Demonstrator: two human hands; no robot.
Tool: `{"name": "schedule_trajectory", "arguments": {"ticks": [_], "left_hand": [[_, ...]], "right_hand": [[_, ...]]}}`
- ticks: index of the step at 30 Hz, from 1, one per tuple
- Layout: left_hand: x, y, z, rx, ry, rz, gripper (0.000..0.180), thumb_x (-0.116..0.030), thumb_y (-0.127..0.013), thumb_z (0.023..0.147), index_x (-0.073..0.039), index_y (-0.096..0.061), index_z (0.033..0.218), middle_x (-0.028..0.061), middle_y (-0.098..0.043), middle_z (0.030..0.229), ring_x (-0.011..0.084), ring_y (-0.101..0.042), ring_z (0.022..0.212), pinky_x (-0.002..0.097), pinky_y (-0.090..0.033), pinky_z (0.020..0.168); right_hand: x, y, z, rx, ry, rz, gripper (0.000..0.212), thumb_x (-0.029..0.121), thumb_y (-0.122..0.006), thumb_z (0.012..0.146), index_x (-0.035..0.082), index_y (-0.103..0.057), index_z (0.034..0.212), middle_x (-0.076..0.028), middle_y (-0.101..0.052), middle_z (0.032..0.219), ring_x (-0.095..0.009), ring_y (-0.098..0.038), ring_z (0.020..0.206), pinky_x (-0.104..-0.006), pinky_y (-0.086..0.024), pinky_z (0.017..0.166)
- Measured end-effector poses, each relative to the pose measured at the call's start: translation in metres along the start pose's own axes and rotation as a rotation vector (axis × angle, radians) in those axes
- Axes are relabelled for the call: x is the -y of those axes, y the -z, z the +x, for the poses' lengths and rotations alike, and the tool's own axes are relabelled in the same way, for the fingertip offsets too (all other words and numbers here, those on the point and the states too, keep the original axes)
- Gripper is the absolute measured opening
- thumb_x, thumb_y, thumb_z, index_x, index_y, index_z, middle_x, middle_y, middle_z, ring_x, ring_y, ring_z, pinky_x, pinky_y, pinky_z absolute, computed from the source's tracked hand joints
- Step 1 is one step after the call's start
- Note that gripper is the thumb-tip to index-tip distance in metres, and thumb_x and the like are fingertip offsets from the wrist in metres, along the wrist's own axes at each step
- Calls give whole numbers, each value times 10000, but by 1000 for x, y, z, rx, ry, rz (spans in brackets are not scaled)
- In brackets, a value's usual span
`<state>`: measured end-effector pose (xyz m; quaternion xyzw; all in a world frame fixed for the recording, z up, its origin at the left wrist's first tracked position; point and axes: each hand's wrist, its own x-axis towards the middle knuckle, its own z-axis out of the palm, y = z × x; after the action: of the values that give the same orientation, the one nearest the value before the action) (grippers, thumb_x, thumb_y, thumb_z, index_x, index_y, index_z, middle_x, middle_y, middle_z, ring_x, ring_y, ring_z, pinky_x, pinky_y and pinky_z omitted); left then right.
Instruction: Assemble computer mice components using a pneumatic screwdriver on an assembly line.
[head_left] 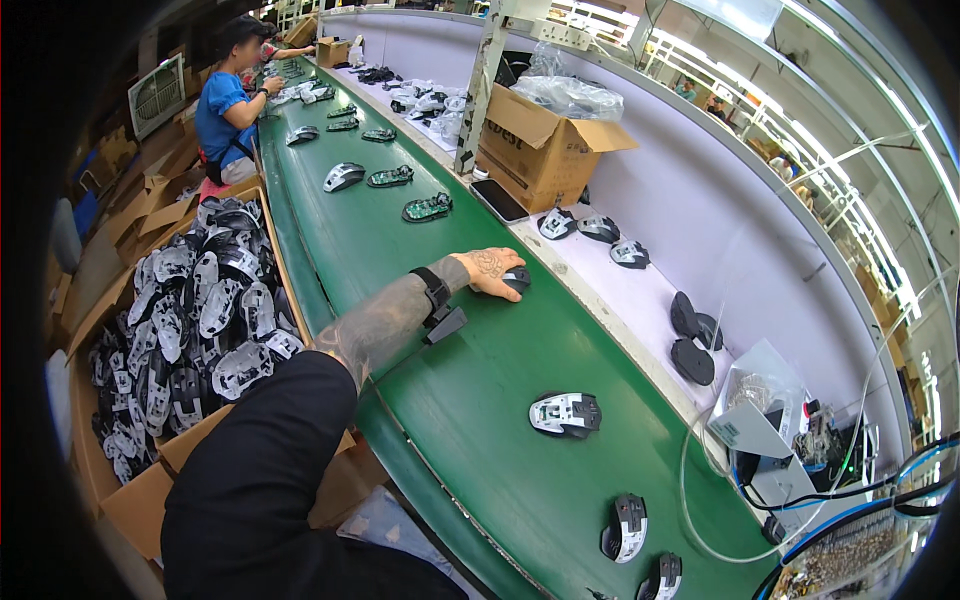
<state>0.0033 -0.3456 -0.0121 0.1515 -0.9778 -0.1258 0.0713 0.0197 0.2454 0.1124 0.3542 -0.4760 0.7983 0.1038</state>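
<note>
My left arm, in a black sleeve with a dark band at the wrist, reaches across the green conveyor belt (430, 370). Near the belt's far edge, my left hand (490, 272) is closed palm-down over a dark computer mouse (517, 280), hiding most of it. Behind that hand lie a green circuit board on a mouse base (428, 207), another such base (390, 176) and a grey-white mouse shell (344, 177). Closer to me sit a white-and-black mouse shell (565, 414) and a second one (625, 528). My right hand is out of view.
A carton of mouse shells (200, 320) stands left of the belt. Along the far ledge are a phone (499, 200), a cardboard box (540, 145), several mouse parts (630, 254) and dark oval pieces (692, 362). Wires and a metal fixture (770, 440) are at right. A co-worker (228, 105) stands up the line.
</note>
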Motion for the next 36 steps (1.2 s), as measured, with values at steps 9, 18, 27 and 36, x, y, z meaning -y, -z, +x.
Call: {"name": "schedule_trajectory", "arguments": {"ticks": [9, 18, 27, 36], "left_hand": [[-55, -15, 2, 14, 303, 0, 826, -721, -378, 811, -64, -486, 1299, 203, -391, 1391, 355, -317, 1324, 408, -279, 1086], [-109, -27, -14, -447, -7, 215, 594, -514, -476, 879, -93, -484, 1297, 211, -382, 1385, 376, -272, 1334, 503, -180, 1096], [-272, -78, -74, -72, -343, -537, 498, -397, -598, 828, -114, -516, 1229, 176, -526, 1149, 348, -563, 1006, 440, -483, 855], [-319, -71, -120, 713, 221, -2483, 457, -331, -472, 916, -96, -416, 1304, 126, -518, 1218, 291, -594, 977, 453, -529, 809]], "right_hand": [[-8, 20, -16, 20, -38, -7, 462, 318, -573, 834, 15, -422, 1149, -84, -452, 655, -201, -452, 584, -327, -394, 530], [5, -5, 4, 22, -65, -121, 389, 346, -534, 888, 48, -363, 1070, -81, -503, 682, -197, -526, 562, -426, -478, 728], [12, -11, 32, -147, 99, -85, 318, 337, -417, 931, 122, -385, 1162, -15, -368, 615, -122, -412, 536, -329, -453, 610], [-10, -36, 43, -204, 267, 50, 299, 276, -502, 878, 78, -448, 1095, -19, -414, 618, -118, -418, 537, -263, -349, 521]]}}
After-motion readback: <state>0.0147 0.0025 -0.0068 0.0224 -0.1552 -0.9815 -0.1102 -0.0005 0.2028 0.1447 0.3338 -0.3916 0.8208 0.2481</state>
